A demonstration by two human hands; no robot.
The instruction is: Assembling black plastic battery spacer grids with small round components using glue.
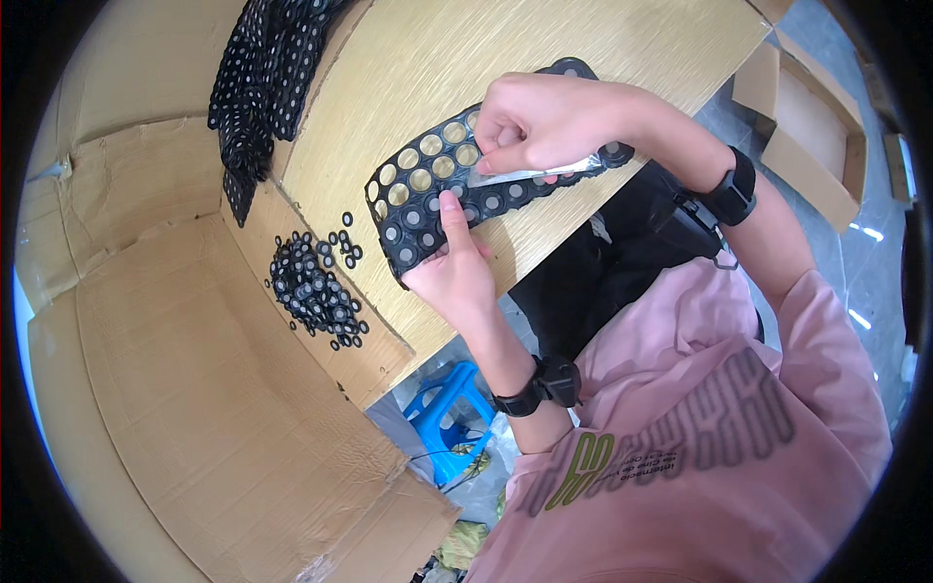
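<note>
A black sheet point(420, 229) with rows of round cells lies on the wooden table. Its far rows have open holes with the tabletop showing through; cells nearer me hold grey-centred discs. My left hand point(455, 277) grips the sheet's near left edge, thumb on top and fingers hidden beneath. Over the sheet, my right hand point(539, 121) is closed around a thin, silvery, flat strip-like tool point(544, 175), which lies slanted across the rows. The tool's exact kind is unclear. Left of the sheet sits a pile of small black discs point(316, 287) with grey centres.
More black dotted sheets point(267, 78) are heaped at the far left, by a large cardboard wall point(194, 360). A blue plastic stool point(447, 418) stands below the table point(389, 87). An open cardboard box point(812, 136) is on the floor at right.
</note>
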